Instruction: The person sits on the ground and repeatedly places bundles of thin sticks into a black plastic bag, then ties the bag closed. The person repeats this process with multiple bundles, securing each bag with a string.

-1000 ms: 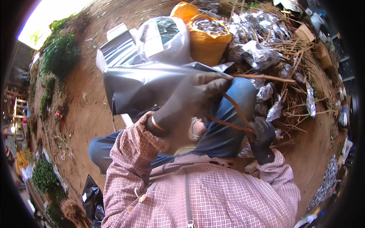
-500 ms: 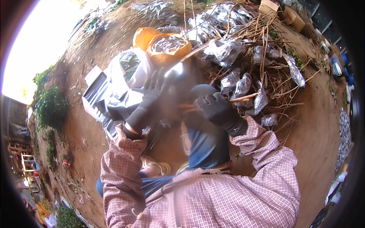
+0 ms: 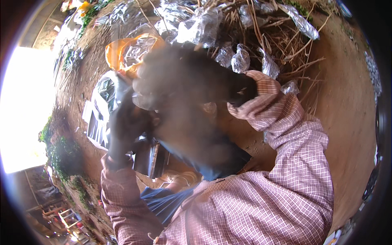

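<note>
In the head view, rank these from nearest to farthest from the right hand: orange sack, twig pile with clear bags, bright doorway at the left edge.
From the right hand, gloved and blurred:
1. Orange sack, just left, by the fingers.
2. Twig pile with clear bags, above and to the right.
3. Bright doorway, far left.

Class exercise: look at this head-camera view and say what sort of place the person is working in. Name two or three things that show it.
Probably an outdoor yard, perhaps a plant nursery: bare reddish earth, a heap of dry sticks mixed with clear plastic bags, and green plants along the edge. The gloved hands are too blurred to tell more.
</note>
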Demonstrator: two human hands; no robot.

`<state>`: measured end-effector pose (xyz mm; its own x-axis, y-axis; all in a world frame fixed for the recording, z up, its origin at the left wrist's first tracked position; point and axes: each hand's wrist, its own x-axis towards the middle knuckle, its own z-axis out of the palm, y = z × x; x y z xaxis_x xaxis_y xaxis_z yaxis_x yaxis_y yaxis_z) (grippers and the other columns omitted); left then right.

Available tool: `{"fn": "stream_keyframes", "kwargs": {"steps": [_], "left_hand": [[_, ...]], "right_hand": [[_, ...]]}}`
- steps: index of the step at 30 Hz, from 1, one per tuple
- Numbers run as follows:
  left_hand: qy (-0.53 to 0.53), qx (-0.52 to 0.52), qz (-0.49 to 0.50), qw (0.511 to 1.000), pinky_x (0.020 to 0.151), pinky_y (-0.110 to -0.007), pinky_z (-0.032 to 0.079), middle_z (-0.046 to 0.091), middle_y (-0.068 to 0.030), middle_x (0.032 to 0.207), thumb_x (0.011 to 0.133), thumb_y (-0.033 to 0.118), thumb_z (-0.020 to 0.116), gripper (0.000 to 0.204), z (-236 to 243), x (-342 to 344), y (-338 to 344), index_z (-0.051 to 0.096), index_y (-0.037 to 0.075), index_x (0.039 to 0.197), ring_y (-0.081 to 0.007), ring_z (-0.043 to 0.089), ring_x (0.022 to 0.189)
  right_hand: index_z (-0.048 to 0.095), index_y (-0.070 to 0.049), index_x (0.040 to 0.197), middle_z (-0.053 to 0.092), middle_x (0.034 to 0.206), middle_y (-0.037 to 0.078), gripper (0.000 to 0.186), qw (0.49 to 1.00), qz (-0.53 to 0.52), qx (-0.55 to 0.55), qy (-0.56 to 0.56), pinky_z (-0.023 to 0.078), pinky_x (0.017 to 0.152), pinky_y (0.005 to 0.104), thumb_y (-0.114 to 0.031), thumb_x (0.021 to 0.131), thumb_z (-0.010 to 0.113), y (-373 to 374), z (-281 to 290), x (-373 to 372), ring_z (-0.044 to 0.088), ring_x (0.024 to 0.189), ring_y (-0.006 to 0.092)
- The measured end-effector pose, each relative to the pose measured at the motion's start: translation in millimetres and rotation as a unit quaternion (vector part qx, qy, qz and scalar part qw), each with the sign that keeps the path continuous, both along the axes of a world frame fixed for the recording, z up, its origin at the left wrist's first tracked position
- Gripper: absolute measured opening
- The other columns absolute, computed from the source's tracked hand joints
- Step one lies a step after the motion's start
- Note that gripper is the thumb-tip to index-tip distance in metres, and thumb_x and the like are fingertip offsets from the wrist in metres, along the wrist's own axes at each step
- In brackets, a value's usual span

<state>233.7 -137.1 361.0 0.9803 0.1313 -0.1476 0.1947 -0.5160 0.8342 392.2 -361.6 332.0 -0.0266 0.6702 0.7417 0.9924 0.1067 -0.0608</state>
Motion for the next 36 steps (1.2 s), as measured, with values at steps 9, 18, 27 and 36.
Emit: {"fn": "stream_keyframes", "kwargs": {"steps": [9, 18, 27, 36], "left_hand": [[-0.168, 0.306, -0.234, 0.907, 0.084, -0.044, 0.050, 0.070, -0.0091, 0.084, 0.065, 0.015, 0.075, 0.018, -9.2, -4.8, 39.3, 0.072, 0.008, 0.081, -0.0308, 0.067, 0.081], [-0.162, 0.186, -0.023, 0.969, 0.113, -0.044, 0.037, 0.035, -0.0253, 0.146, 0.066, 0.027, 0.090, 0.087, -25.8, 14.4, 10.6, 0.043, 0.000, 0.134, -0.0384, 0.039, 0.139], [-0.127, 0.150, 0.073, 0.978, 0.067, -0.026, 0.053, 0.064, -0.0005, 0.083, 0.078, 0.009, 0.081, 0.060, -17.5, 33.4, 36.3, 0.056, 0.002, 0.131, -0.0077, 0.061, 0.073], [-0.158, 0.154, 0.014, 0.975, 0.069, -0.028, 0.053, 0.064, -0.0009, 0.080, 0.078, 0.014, 0.086, 0.067, -37.5, 60.6, 31.8, 0.059, 0.009, 0.139, -0.0089, 0.062, 0.073]], "right_hand": [[0.040, -0.007, 0.146, 0.063, 0.121, 0.015, 0.049, 0.827, -0.130, 0.142, 0.529, 0.054, 0.095, 0.0362, -0.032, 0.105, 0.051, 67.8, -84.3, 30.5, 0.066, 0.106, 0.0231], [0.036, -0.006, 0.151, 0.060, 0.131, 0.021, 0.057, 0.530, 0.218, 0.231, 0.787, 0.049, 0.103, 0.0369, -0.039, 0.106, 0.049, 145.3, -104.7, 42.6, 0.060, 0.122, 0.0259], [0.044, -0.006, 0.143, 0.061, 0.125, 0.017, 0.049, 0.741, -0.063, 0.067, 0.665, 0.049, 0.100, 0.0354, -0.037, 0.106, 0.049, 175.3, -188.5, 6.8, 0.060, 0.117, 0.0238], [0.052, -0.005, 0.136, 0.062, 0.119, 0.013, 0.041, 0.732, -0.288, -0.099, 0.609, 0.050, 0.098, 0.0339, -0.034, 0.106, 0.050, 224.7, -302.2, -45.3, 0.061, 0.112, 0.0217]]}}
